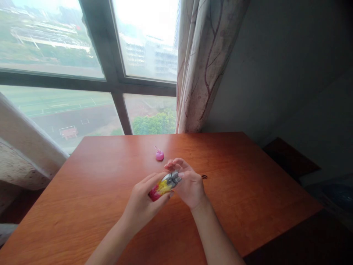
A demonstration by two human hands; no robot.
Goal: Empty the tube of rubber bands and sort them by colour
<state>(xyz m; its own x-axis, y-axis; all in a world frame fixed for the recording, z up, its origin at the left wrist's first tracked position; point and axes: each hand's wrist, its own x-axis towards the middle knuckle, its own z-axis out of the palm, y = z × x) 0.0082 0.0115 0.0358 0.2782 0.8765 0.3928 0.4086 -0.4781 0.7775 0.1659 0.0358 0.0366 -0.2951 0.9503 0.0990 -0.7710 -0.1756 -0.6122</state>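
Note:
Over the middle of the table, my left hand [146, 197] is closed around a small container [163, 187]. Red and yellow colouring shows along it, and its upper right end is dark grey. The container is tilted, with the grey end toward my right hand [190, 186]. That hand is beside the grey end, its fingers apart and loosely curved; whether its thumb touches the container I cannot tell. Just beyond the hands lies a round pink object [159, 155] with a thin loop on top. A small dark object [204, 176], too small to name, lies right of my right hand.
The reddish-brown wooden table [82, 198] reaches back to a large window [116, 84]. A patterned curtain [198, 66] hangs at its back edge, and another curtain [24, 147] is on the left. A dark wall [275, 73] stands to the right.

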